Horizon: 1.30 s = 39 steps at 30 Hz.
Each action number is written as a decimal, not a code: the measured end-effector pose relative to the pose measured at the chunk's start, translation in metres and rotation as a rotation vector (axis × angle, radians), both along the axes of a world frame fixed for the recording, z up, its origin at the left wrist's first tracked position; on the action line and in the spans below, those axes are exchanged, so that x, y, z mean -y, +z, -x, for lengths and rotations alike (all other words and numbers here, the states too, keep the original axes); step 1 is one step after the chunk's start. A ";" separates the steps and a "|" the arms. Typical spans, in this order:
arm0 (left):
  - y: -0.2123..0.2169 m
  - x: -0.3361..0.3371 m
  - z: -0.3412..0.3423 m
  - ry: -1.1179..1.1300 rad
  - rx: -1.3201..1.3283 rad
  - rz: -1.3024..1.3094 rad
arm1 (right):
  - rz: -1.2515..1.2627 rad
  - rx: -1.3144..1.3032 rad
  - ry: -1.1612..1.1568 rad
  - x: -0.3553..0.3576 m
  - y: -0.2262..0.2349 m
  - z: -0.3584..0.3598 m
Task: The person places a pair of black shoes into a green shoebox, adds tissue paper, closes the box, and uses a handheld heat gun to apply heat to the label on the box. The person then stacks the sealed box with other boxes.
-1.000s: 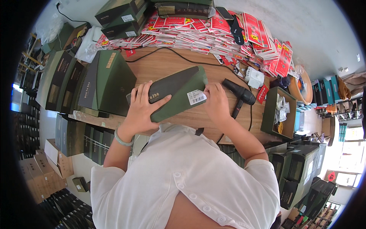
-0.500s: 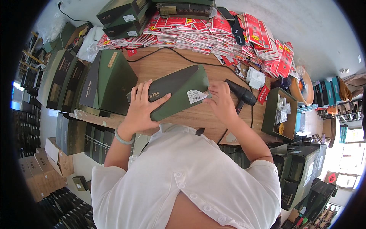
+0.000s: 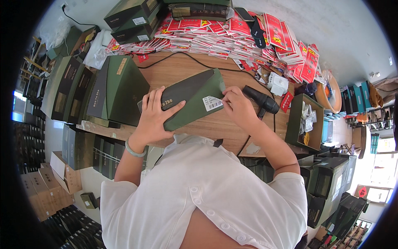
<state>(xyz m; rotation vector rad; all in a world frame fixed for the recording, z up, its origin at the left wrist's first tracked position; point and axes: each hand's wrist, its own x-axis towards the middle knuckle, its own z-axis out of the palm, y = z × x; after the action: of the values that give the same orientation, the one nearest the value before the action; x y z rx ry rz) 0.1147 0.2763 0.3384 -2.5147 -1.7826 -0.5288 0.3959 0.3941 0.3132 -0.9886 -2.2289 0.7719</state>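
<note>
A dark grey and green shoebox (image 3: 190, 97) is tilted over the near part of the table, in front of my chest. My left hand (image 3: 154, 111) grips its left part, fingers spread over the dark side and thumb across the front. A white barcode label (image 3: 212, 103) is on the green end of the box. At the label's right edge, my right hand (image 3: 238, 103) has thumb and forefinger pinched together. Whether a corner of the label is between those fingertips is hidden. Just beyond my right hand lies a black hair dryer (image 3: 262, 99).
Larger green boxes (image 3: 124, 89) stand at the left. Piles of red printed cards (image 3: 207, 39) line the back, with a cable (image 3: 195, 60) before them. On the right are a white plug block (image 3: 277, 84) and an open green box (image 3: 304, 124) holding small plastic bags.
My right hand has shifted slightly left and its fingers have drawn closer together. The label's right part, whitish and uneven before, now shows as a flat rectangle. My left hand stays put.
</note>
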 end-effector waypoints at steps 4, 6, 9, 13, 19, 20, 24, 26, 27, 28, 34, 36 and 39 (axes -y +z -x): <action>0.000 0.001 0.001 0.002 0.003 -0.002 | 0.118 -0.020 0.048 -0.003 0.013 -0.001; 0.000 0.001 0.001 0.002 0.006 0.003 | 0.141 0.008 0.071 -0.005 0.019 -0.002; 0.001 0.001 0.000 0.008 0.007 0.012 | 0.200 -0.033 0.112 -0.009 0.021 -0.003; 0.004 0.002 -0.001 0.015 0.001 0.042 | 0.209 0.004 0.185 -0.020 0.016 -0.007; 0.005 0.004 -0.002 0.022 0.005 0.057 | 0.287 0.025 0.236 -0.027 0.019 -0.010; 0.006 0.004 -0.002 0.021 0.009 0.066 | 0.295 0.025 0.245 -0.029 0.017 -0.011; 0.007 0.004 -0.004 0.021 0.022 0.035 | 0.297 -0.010 0.314 -0.033 0.015 -0.013; 0.006 0.004 -0.004 0.024 0.023 0.036 | 0.311 -0.014 0.329 -0.034 0.015 -0.015; 0.006 0.004 -0.004 0.026 0.023 0.037 | 0.318 -0.016 0.338 -0.034 0.015 -0.015; 0.005 0.004 -0.004 0.030 0.017 0.040 | 0.320 -0.037 0.348 -0.035 0.014 -0.016; 0.005 0.002 -0.004 0.047 0.016 0.062 | 0.330 -0.081 0.386 -0.035 0.013 -0.022; 0.005 0.000 -0.003 0.048 0.017 0.068 | 0.316 -0.102 0.398 -0.036 0.011 -0.023; 0.008 0.000 -0.006 0.059 0.000 0.067 | 0.339 -0.164 0.408 -0.038 0.006 -0.024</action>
<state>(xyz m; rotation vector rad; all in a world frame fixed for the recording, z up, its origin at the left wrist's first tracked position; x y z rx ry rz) 0.1203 0.2761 0.3468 -2.4957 -1.8994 -0.4748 0.4198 0.4317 0.3190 -0.5871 -2.2225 1.3952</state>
